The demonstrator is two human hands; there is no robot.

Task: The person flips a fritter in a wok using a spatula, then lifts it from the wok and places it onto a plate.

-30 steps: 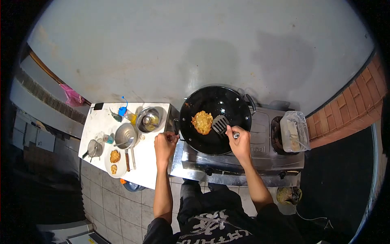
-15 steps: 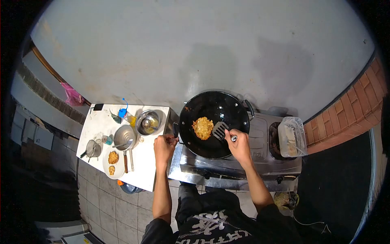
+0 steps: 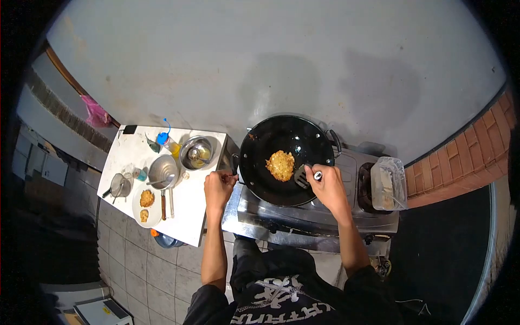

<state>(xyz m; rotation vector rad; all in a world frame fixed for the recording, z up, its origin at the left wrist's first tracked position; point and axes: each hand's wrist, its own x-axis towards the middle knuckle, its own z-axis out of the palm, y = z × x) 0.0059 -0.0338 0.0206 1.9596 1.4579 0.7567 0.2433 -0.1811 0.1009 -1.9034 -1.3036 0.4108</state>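
Observation:
A black wok [image 3: 262, 189] sits on the stove, with a browned, round fritter [image 3: 280, 166] in the middle of it. My right hand [image 3: 329, 188] grips a black slotted spatula [image 3: 301, 176], its blade inside the wok just right of the fritter. At the wok's left rim, my left hand [image 3: 218, 189] is closed, its fingertips at the lower end of the wok's side handle [image 3: 235, 162]. How firmly those fingers hold the handle is hard to see.
On the white table [image 3: 189, 222] at left are a plate [image 3: 154, 216] with two fried pieces, a saucepan [image 3: 162, 168], a metal bowl [image 3: 189, 146], a strainer [image 3: 120, 185] and an oil bottle [image 3: 172, 147]. A plastic container [image 3: 387, 184] stands on the stove [image 3: 319, 216] at right.
The fritter has shifted right within the wok. My right hand and the spatula have moved slightly right too, while my left hand stays by the handle. The whole view has shifted a little.

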